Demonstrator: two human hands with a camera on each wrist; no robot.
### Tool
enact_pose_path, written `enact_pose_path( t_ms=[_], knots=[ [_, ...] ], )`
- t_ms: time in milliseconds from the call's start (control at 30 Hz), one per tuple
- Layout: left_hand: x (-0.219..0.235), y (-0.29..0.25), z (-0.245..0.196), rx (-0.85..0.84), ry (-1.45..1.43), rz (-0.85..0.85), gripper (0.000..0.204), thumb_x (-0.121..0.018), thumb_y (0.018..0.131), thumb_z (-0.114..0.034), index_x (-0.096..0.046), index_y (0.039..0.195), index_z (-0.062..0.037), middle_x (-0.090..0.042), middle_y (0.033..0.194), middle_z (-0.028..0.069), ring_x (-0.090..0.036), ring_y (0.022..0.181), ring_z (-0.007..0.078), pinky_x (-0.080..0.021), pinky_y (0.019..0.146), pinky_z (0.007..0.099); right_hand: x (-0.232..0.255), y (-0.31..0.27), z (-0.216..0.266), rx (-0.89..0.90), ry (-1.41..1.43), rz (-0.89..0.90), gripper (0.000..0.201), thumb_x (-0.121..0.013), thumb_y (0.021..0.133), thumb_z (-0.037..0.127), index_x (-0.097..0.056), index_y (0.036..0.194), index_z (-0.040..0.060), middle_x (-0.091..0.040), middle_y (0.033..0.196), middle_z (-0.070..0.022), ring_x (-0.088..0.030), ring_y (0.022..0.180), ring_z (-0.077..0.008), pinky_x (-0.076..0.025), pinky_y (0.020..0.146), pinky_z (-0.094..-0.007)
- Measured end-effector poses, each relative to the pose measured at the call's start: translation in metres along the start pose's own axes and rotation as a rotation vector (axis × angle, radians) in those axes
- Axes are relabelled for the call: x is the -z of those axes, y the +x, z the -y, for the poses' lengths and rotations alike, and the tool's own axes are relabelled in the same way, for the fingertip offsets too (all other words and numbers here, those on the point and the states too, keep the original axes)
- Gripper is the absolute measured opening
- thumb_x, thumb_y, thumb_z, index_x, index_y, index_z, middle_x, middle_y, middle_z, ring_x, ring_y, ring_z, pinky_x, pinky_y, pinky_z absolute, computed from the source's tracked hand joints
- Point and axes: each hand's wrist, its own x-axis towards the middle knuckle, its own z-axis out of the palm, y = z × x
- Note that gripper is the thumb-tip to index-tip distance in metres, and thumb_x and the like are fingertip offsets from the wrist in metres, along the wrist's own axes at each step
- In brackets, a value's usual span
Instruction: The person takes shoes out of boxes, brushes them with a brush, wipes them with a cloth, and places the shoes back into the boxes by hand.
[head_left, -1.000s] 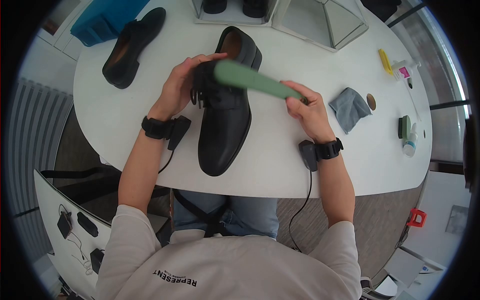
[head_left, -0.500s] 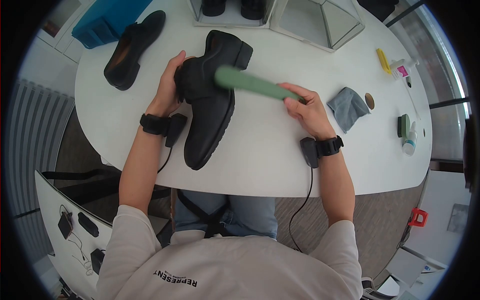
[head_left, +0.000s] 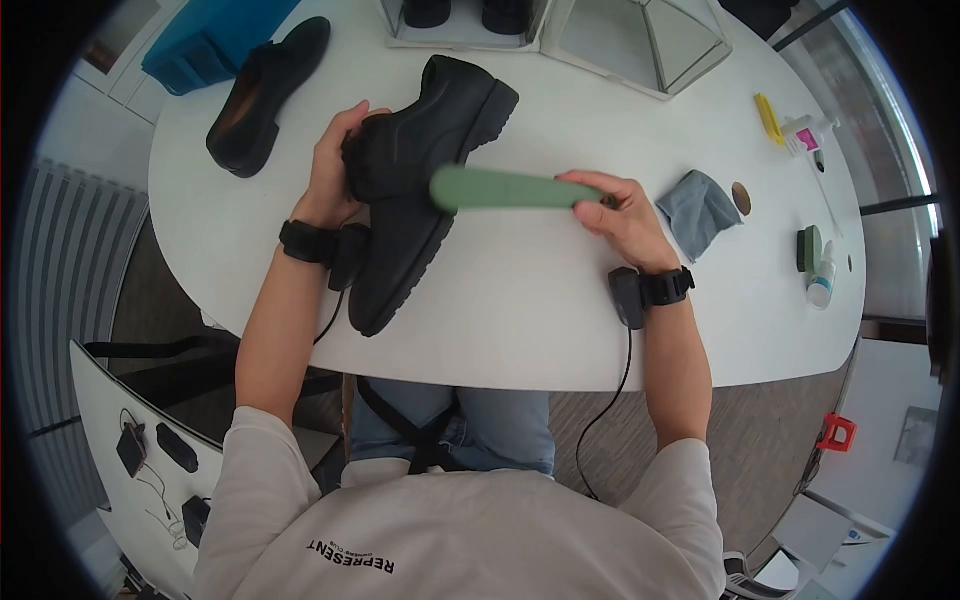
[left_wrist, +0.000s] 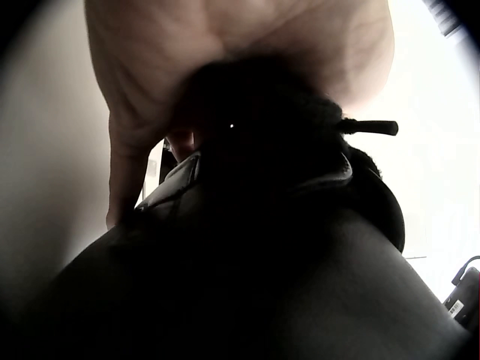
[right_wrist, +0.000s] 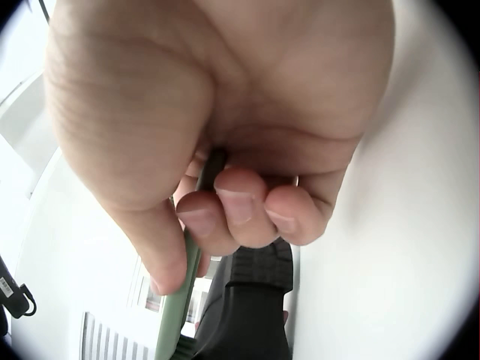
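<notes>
My left hand (head_left: 330,175) grips a black leather lace-up shoe (head_left: 405,230) around its laced part. It is tilted so that the sole's edge turns to the right, toe toward me, heel away. In the left wrist view the palm (left_wrist: 240,37) lies over the dark shoe (left_wrist: 337,255); most of its fingers are hidden. My right hand (head_left: 625,220) holds a long green brush (head_left: 510,190) by its end, the far end overlapping the shoe's sole side. The right wrist view shows curled fingers (right_wrist: 240,206) and thumb around the brush (right_wrist: 174,319), with the heel (right_wrist: 259,266) beyond.
A second black shoe (head_left: 265,95) lies at the left beside a blue box (head_left: 210,45). An open white case (head_left: 470,43) with dark footwear stands at the back. To the right lie a grey cloth (head_left: 697,215), a small green brush (head_left: 812,248) and bottles (head_left: 821,285).
My left hand has rolled the shoe so its sole edge faces right, and the toe has swung left. The brush has turned from slanting to nearly level, its far end now lower on the shoe.
</notes>
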Motion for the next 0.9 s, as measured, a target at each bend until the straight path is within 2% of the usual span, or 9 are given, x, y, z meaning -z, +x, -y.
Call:
enact_pose_path(
  t_ms=[33,133,267,367,433,533,633,733,900],
  knots=[
    [-0.008,-0.003,-0.001,-0.003,-0.014,-0.033,0.035,-0.049,0.092,-0.039,-0.061,0.092,-0.0065,-0.063,0.083,0.0024,-0.060,0.077,0.0124,-0.048,0.074,0.0260,0.001,0.002,-0.001,0.008,0.010,-0.069,0.035,-0.072,0.083,0.019,-0.066,0.115,0.0059,-0.054,0.068,0.0049,-0.035,0.055,-0.0043,-0.029,0.051,-0.0200],
    [-0.005,-0.003,-0.002,0.044,0.004,0.044,0.035,-0.049,0.092,-0.039,-0.061,0.091,-0.0060,-0.063,0.082,0.0026,-0.060,0.077,0.0126,-0.048,0.074,0.0261,0.004,0.005,0.000,0.008,0.063,-0.168,0.035,-0.071,0.084,0.019,-0.066,0.115,0.0053,-0.053,0.067,0.0059,-0.035,0.055,-0.0043,-0.029,0.051,-0.0201],
    [-0.009,-0.004,0.001,0.049,0.035,-0.005,0.036,-0.049,0.092,-0.039,-0.061,0.091,-0.0053,-0.064,0.084,0.0036,-0.061,0.078,0.0137,-0.049,0.075,0.0268,0.006,0.001,0.002,0.012,0.054,-0.150,0.035,-0.070,0.085,0.019,-0.065,0.116,0.0044,-0.051,0.066,0.0067,-0.035,0.055,-0.0041,-0.029,0.051,-0.0205],
    [-0.012,-0.002,0.002,0.043,0.041,-0.058,0.036,-0.049,0.092,-0.039,-0.062,0.093,-0.0053,-0.065,0.086,0.0045,-0.061,0.080,0.0148,-0.049,0.076,0.0276,0.008,-0.001,0.006,-0.022,-0.020,-0.019,0.034,-0.069,0.085,0.018,-0.065,0.116,0.0044,-0.050,0.065,0.0071,-0.035,0.055,-0.0040,-0.028,0.051,-0.0208],
    [-0.011,-0.004,0.001,0.060,0.041,0.003,0.036,-0.050,0.091,-0.039,-0.062,0.095,-0.0054,-0.065,0.088,0.0050,-0.061,0.081,0.0154,-0.049,0.076,0.0284,0.004,0.002,0.006,0.014,-0.078,-0.246,0.033,-0.070,0.085,0.018,-0.066,0.115,0.0048,-0.050,0.065,0.0069,-0.034,0.055,-0.0039,-0.027,0.050,-0.0205],
    [-0.007,-0.001,0.002,0.050,0.044,-0.017,0.035,-0.051,0.091,-0.039,-0.062,0.096,-0.0054,-0.065,0.089,0.0048,-0.061,0.081,0.0155,-0.049,0.077,0.0286,0.012,0.005,0.001,0.020,0.036,-0.287,0.033,-0.070,0.084,0.017,-0.065,0.115,0.0045,-0.048,0.064,0.0071,-0.034,0.055,-0.0039,-0.026,0.050,-0.0204],
    [-0.001,0.001,0.004,0.063,0.019,0.010,0.039,-0.051,0.091,-0.037,-0.064,0.105,-0.0027,-0.067,0.096,0.0067,-0.063,0.086,0.0168,-0.049,0.081,0.0296,0.014,0.001,0.003,-0.019,0.008,-0.104,0.035,-0.070,0.085,0.017,-0.064,0.116,0.0033,-0.047,0.063,0.0074,-0.033,0.055,-0.0041,-0.025,0.051,-0.0206],
    [-0.002,0.001,0.004,0.075,0.022,-0.030,0.037,-0.053,0.091,-0.036,-0.064,0.105,-0.0034,-0.067,0.096,0.0067,-0.063,0.086,0.0171,-0.049,0.082,0.0295,0.011,0.004,0.002,-0.001,0.011,-0.237,0.035,-0.070,0.085,0.016,-0.064,0.117,0.0025,-0.046,0.063,0.0073,-0.033,0.055,-0.0043,-0.025,0.051,-0.0211],
    [-0.002,0.003,0.005,0.084,0.012,-0.089,0.036,-0.054,0.090,-0.036,-0.063,0.105,-0.0042,-0.067,0.096,0.0069,-0.063,0.086,0.0173,-0.049,0.081,0.0296,0.016,0.003,-0.001,-0.005,0.053,-0.180,0.035,-0.069,0.085,0.015,-0.064,0.116,0.0021,-0.047,0.064,0.0071,-0.033,0.056,-0.0047,-0.026,0.051,-0.0217]
  ],
)
